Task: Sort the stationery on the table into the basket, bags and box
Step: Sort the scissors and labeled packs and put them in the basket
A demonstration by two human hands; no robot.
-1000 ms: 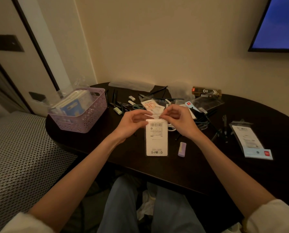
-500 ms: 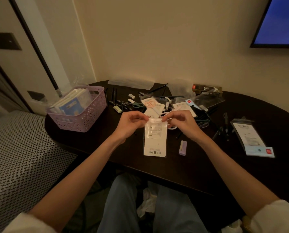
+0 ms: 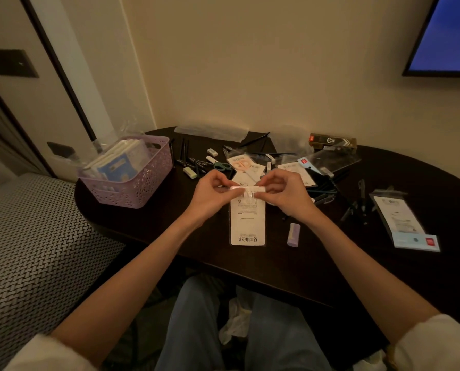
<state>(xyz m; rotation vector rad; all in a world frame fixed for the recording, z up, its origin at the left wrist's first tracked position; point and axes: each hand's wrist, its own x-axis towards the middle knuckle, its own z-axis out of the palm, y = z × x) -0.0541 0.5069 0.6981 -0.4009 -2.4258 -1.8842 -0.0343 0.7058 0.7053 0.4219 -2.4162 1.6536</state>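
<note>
One dark rounded tabletop [image 3: 290, 266] carries everything; a patterned bed [image 3: 33, 253] lies to its left and a blue-lit screen [image 3: 448, 33] hangs on the far right wall. On the left end of the tabletop stands the purple lattice basket [image 3: 135, 183], filled with packets standing on edge. At the right, well apart from the hands, a clear bag with a printed card [image 3: 402, 220] lies flat, with dark clips or pens just to its left. Along the far edge: a long clear sleeve [image 3: 212, 132] and a brown and gold box [image 3: 333, 141], with more clear bags near it.

Centre, near side: a white packet in a clear bag [image 3: 247, 220], printed side up, lower end on the tabletop. Both hands work at its top flap. Left hand [image 3: 210, 195]: grip pinched on the flap's left end. Right hand [image 3: 285, 194]: grip pinched on the flap's right end, fingers curled. The hands hide the clutter directly beyond the packet.

Behind the hands a heap of loose stationery: printed cards, black pens [image 3: 186, 156], green-handled scissors [image 3: 222, 166]. Small items: a lilac eraser [image 3: 293, 234] just right of the packet, apart from it; a pale green eraser [image 3: 190, 172] near the basket; a white eraser [image 3: 212, 151] farther back.
</note>
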